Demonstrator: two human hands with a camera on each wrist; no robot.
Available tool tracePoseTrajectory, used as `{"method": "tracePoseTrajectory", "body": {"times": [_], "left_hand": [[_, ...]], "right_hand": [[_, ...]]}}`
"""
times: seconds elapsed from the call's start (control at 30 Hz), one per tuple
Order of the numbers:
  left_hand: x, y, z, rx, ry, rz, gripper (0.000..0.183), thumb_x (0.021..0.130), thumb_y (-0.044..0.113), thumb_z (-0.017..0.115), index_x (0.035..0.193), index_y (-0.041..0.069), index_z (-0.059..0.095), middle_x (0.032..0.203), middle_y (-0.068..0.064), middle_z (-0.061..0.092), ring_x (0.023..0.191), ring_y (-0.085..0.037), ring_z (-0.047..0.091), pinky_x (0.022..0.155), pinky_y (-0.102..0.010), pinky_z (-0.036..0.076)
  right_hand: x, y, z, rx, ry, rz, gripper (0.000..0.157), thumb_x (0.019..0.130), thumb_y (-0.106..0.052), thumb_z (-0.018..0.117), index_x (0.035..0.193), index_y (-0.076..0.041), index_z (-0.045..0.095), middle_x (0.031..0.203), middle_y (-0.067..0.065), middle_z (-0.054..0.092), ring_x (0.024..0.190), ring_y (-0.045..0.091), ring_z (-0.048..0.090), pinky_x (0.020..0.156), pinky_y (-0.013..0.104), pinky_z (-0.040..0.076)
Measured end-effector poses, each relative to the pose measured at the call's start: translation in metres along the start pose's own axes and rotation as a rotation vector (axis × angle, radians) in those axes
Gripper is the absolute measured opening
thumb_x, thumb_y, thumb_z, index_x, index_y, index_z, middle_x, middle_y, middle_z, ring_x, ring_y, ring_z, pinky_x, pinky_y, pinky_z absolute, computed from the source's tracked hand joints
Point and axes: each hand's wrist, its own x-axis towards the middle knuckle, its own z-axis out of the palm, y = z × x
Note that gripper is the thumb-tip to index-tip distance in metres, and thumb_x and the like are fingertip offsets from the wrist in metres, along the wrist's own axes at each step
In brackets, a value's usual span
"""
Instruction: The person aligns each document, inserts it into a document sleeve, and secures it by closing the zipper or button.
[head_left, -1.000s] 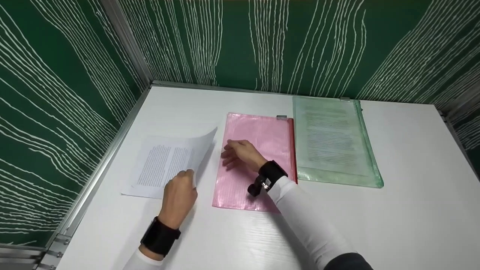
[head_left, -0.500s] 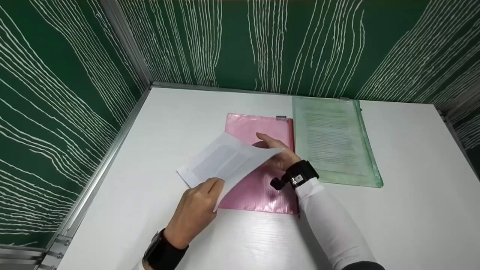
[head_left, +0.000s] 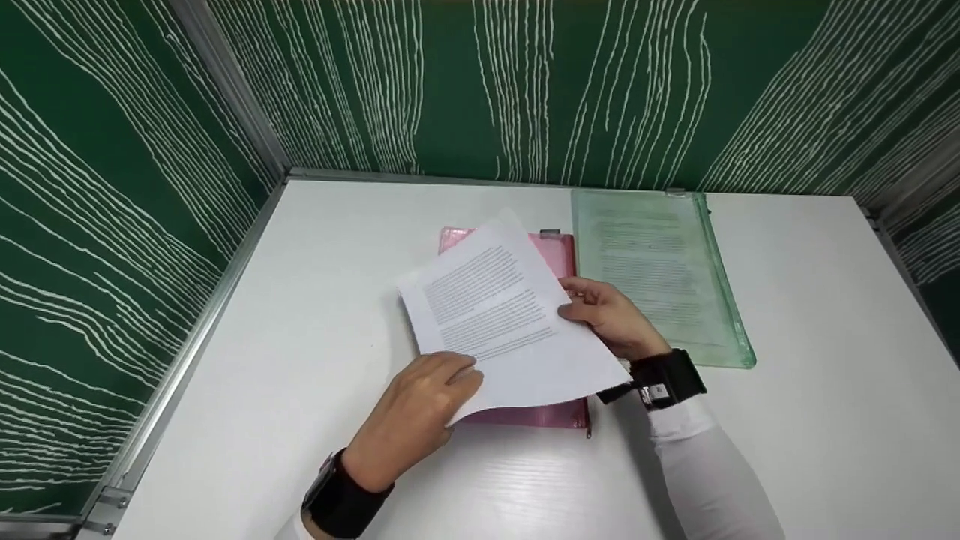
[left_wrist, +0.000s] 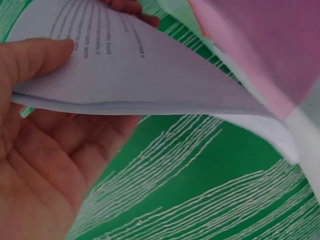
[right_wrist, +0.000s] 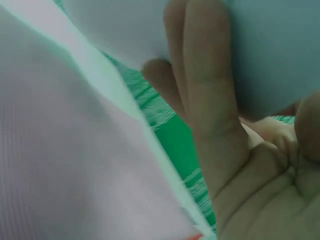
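Note:
A thin stack of printed paper (head_left: 495,315) is held up at a slant over the pink zip folder (head_left: 556,255), hiding most of it. My left hand (head_left: 420,405) pinches the near left edge; in the left wrist view the thumb (left_wrist: 40,55) lies on top of the sheets and the fingers pass beneath. On the other side, my right hand (head_left: 619,319) holds the right edge with its thumb over the print. Fingers (right_wrist: 210,65) of that hand lie along the paper's underside in the right wrist view.
A green zip folder (head_left: 649,262) with printed sheets inside lies right of the pink one. Green walls with white line patterns (head_left: 450,90) rise behind the white table (head_left: 300,300) and on its left, where a metal frame rail (head_left: 202,337) runs.
The paper has come off the table at the left and over the pink folder, turning as it moved. My right hand has moved right and taken hold of the paper's right edge.

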Motion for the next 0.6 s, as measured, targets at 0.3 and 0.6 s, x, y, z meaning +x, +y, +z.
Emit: {"method": "tracePoseTrajectory", "body": {"times": [0.3,0.6], "left_hand": [[0.032,-0.039,0.001,-0.282,0.118,-0.383,0.043,0.098,0.003,0.066,0.139,-0.008,0.056,0.131,-0.023,0.062,0.119,-0.035,0.062,0.099,-0.046,0.051],[0.064,-0.053,0.014,-0.864,-0.058,-0.644,0.042,0.110,0.024,0.050,0.142,-0.003,0.053,0.116,-0.016,0.071,0.097,-0.025,0.068,0.083,-0.038,0.054]], "right_hand": [[-0.042,-0.014,-0.005,0.096,0.299,-0.218,0.042,0.102,0.005,0.055,0.143,0.000,0.047,0.109,0.011,0.075,0.090,0.021,0.074,0.070,0.030,0.059],[-0.059,-0.030,0.000,0.020,0.418,-0.367,0.041,0.101,0.012,0.051,0.141,0.001,0.048,0.109,0.012,0.075,0.088,0.022,0.075,0.066,0.028,0.059]]}}
